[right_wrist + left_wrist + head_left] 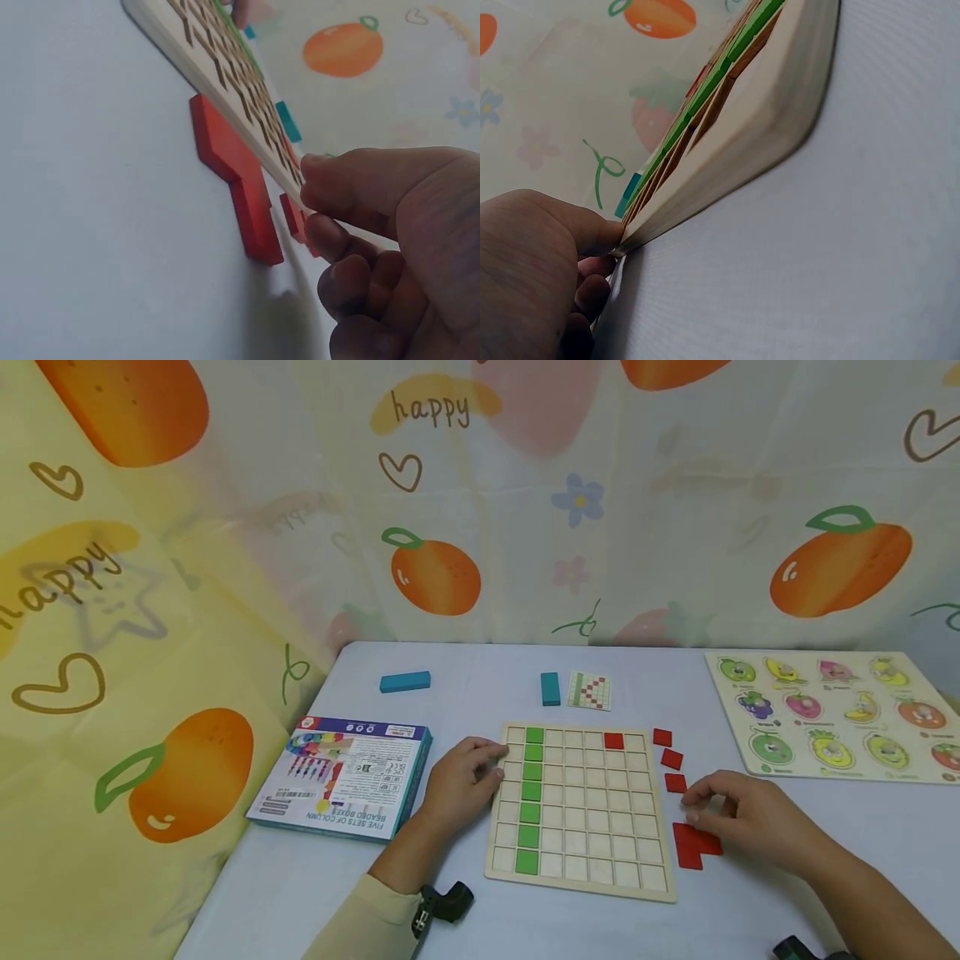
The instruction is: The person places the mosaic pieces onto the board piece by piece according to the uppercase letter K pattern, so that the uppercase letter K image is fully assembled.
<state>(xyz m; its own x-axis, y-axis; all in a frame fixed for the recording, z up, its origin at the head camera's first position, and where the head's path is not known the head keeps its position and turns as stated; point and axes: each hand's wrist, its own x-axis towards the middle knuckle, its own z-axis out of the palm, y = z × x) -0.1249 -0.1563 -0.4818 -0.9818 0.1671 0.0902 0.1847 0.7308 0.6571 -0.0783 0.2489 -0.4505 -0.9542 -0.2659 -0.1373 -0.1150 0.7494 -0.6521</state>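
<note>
Grid board (576, 797), green column (531, 791) running away — left hand (463, 785) pinches its edge, right hand (757, 818) loosely curled near red tiles (688, 847).

A white table (480, 693) bears grid board (576, 797), box (337, 777), tiles (687, 843).

Wooden grid board (576, 819) lies flat, well in from worktop's left edge, left hand (461, 789) gripping its left rim; green squares (531, 791) fill column two, one red square (613, 741) in top row. Loose red squares (675, 783) beside board's right edge: three apart, touching cluster (688, 858) nearer right hand's (753, 818) thumb.
</note>
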